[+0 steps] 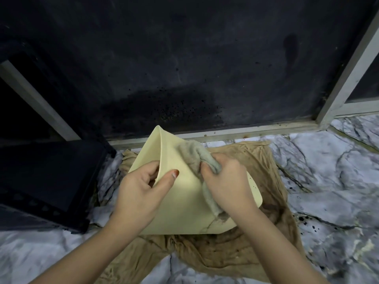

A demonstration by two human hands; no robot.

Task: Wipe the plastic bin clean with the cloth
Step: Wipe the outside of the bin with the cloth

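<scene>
A cream plastic bin [180, 206] lies tipped on its side at the centre of the view, resting on a brown cloth. My left hand [141, 189] pinches its upper left edge, thumb on the outer wall and fingers behind it. My right hand [223, 181] is closed on a bunched grey cloth [193, 155], which is pressed against the bin's outer wall near the top. A strip of the grey cloth hangs down below my right wrist, over a smudged lower corner of the bin.
A rumpled, stained brown cloth [272, 218] is spread on the marble-patterned floor [332, 181] under the bin. A black crate-like box [49, 181] stands at the left. A dark wall panel with a pale metal frame [225, 133] rises just behind the bin.
</scene>
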